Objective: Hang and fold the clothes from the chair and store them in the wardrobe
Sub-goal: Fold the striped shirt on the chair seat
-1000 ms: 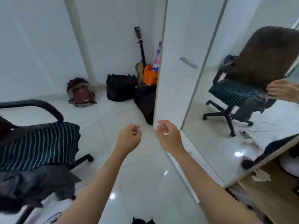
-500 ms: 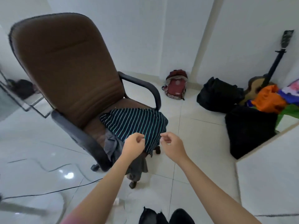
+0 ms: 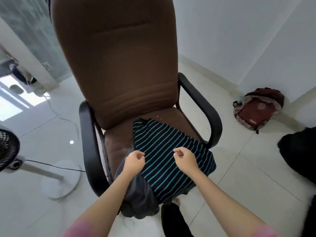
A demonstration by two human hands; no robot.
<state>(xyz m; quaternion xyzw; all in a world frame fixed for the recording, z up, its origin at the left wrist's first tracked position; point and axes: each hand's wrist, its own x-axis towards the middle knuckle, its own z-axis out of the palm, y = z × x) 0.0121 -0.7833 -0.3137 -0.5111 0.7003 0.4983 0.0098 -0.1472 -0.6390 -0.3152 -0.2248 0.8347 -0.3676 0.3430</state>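
Observation:
A dark shirt with teal stripes (image 3: 171,161) lies flat on the seat of a brown office chair (image 3: 119,65). A grey garment (image 3: 138,194) lies under its left side and hangs over the seat's front edge. My left hand (image 3: 134,162) hovers over the shirt's left edge, fingers curled, holding nothing. My right hand (image 3: 185,159) hovers over the middle of the shirt, also curled and holding nothing. Whether either hand touches the cloth I cannot tell. The wardrobe is out of view.
Black armrests (image 3: 201,106) flank the seat. A fan (image 3: 6,151) on a white stand with its cord stands at the left. A dark red backpack (image 3: 258,108) lies by the right wall, and a black bag (image 3: 299,151) sits at the right edge.
My view has swung from the wardrobe's mirrored door to the chair and closed in on it. Both hands stay curled and now hover over the striped shirt.

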